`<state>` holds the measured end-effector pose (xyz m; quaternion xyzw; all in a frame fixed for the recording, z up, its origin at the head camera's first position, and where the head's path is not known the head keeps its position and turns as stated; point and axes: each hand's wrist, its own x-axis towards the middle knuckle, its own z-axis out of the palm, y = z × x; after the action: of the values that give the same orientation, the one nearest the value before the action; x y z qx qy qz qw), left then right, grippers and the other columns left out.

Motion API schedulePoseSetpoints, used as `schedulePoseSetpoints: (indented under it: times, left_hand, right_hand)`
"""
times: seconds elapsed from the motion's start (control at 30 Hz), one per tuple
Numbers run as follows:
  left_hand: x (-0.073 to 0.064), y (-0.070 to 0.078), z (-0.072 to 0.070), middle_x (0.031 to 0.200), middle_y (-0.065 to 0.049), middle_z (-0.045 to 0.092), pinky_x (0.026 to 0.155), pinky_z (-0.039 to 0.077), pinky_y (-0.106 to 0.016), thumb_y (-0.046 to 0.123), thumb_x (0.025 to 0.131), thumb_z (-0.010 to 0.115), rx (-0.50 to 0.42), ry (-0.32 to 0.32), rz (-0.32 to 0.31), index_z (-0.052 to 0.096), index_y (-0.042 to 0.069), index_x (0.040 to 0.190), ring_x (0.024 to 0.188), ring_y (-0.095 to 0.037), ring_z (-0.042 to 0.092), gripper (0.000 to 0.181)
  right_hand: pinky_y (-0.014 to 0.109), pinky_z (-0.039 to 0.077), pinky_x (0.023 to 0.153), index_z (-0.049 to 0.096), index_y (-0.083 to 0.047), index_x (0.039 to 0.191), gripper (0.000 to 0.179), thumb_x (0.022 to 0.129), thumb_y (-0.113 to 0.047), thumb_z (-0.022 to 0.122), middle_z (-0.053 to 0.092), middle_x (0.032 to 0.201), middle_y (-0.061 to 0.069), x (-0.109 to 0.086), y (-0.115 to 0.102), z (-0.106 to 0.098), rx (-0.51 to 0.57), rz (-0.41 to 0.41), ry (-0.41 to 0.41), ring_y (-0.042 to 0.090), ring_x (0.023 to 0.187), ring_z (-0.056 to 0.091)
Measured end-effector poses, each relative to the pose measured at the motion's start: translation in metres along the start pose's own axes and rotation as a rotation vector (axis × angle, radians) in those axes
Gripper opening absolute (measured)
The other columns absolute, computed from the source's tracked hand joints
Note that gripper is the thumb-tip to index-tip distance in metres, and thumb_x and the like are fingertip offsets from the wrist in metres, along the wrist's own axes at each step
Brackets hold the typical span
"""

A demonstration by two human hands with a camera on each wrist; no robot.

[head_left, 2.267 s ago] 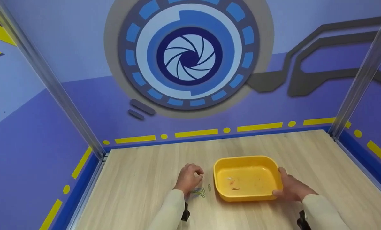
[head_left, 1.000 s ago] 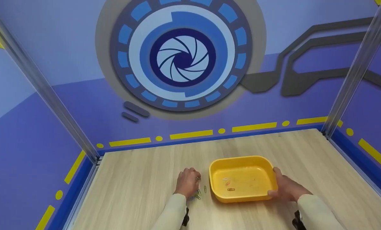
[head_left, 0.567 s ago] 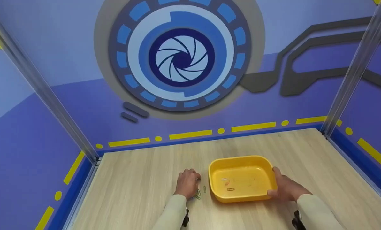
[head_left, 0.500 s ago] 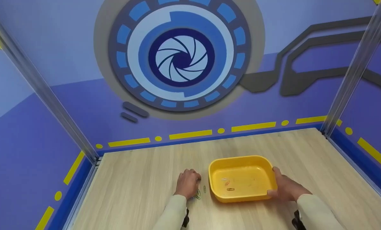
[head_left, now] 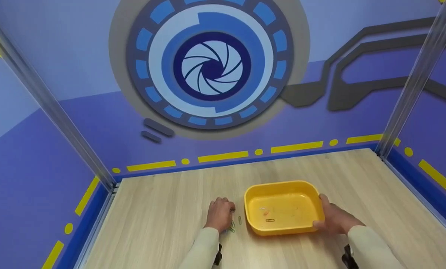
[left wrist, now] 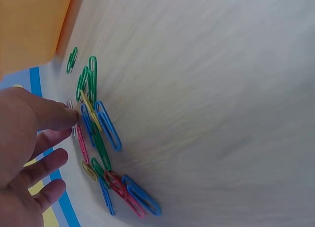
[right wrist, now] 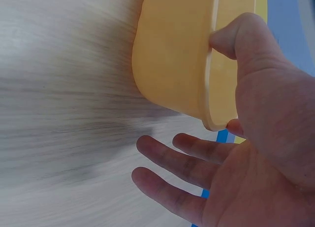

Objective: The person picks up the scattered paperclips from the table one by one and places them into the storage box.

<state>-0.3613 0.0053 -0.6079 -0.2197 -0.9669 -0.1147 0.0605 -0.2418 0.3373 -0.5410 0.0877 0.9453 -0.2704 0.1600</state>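
Observation:
In the left wrist view, the thumb and forefinger of my left hand pinch a white paper clip, with the thumb tip covering its middle. The other fingers are spread. Beside them on the table lies a row of green, blue, yellow and red paper clips. A lone green paper clip lies between this hand and a yellow plastic tray. My right hand holds the tray's right end, thumb on the rim and three fingers extended below. Inside the tray are a dark paper clip, an orange one and a whitish one.
The wood-grain table is bordered by a printed blue-purple back wall and side walls. Metal posts stand at the two back corners.
The left hand has turned and lowered its fingers to the paper clips since the earliest frame, then stayed nearly still. The right hand keeps its hold on the tray. The head view shifted slightly.

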Motion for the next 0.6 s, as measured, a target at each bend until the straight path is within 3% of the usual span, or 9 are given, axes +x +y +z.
schedulePoseSetpoints:
  times: [0.17, 0.6]
  left_hand:
    - [-0.0025, 0.0011, -0.0003, 0.076, 0.004, 0.059, 0.068, 0.034, -0.031, 0.009, 0.079, 0.063, 0.017, 0.040, 0.012, 0.070, 0.019, 0.083, 0.077, -0.014, 0.049, 0.013]
    - [-0.0019, 0.0009, -0.0008, 0.072, 0.005, 0.054, 0.069, 0.035, -0.032, 0.013, 0.079, 0.066, 0.000, 0.014, -0.004, 0.066, 0.017, 0.078, 0.075, -0.013, 0.046, 0.005]
  right_hand:
    - [0.053, 0.038, 0.092, 0.006, 0.005, 0.138, 0.099, 0.072, -0.033, 0.070, 0.047, 0.119, 0.026, 0.0006, 0.0012, -0.0006, -0.008, -0.013, 0.000, 0.029, 0.099, 0.052]
    - [0.056, 0.035, 0.095, 0.006, 0.003, 0.139, 0.101, 0.073, -0.039, 0.071, 0.043, 0.124, 0.030, 0.0003, 0.0005, 0.0000, -0.009, 0.017, -0.008, 0.033, 0.107, 0.050]
